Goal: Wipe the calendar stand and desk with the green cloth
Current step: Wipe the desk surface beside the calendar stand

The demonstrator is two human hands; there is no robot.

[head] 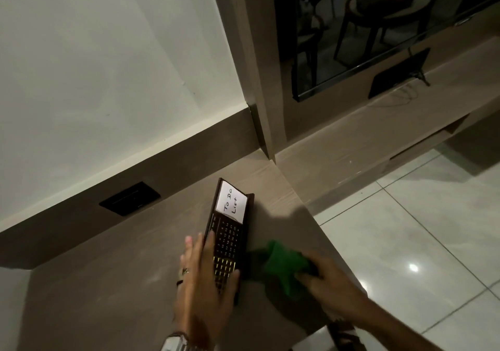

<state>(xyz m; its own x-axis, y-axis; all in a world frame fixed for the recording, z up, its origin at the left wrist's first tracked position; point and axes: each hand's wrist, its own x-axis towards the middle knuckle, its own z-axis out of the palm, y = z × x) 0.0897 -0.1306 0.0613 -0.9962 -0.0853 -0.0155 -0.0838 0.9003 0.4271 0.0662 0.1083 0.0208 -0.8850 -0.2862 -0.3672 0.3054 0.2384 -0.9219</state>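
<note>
Where the two hands meet, the desk (pixel 130 283) spreads beneath them as a grey-brown wood-grain top, running away from the left hand (pixel 201 277) to a dark upstand and a pale wall (pixel 94 52). A black socket plate (pixel 130 198) sits in that upstand, well beyond and to the left of the left hand. Beyond the right hand (pixel 328 283), a tall wooden unit holds a dark screen (pixel 359 31) that reflects chairs and a table. To the right of the right hand, glossy white floor tiles (pixel 433 242) lie past the desk edge.

The calendar stand (pixel 228 237) is dark, long and narrow, and stands on the desk between the two hands. A white card reading "To Do List" (pixel 232 201) occupies its far end, beyond the left fingertips. The left hand is flat and open, fingers extended along the stand's left side and thumb across its near end, steadying it rather than closing round it. A ring shows on one finger and a metal watch (pixel 177 342) at the wrist.

The green cloth (pixel 284 264) lies bunched on the desk just right of the stand. The right hand is curled over the cloth's right part, gripping it; motion blur obscures the fingers.
</note>
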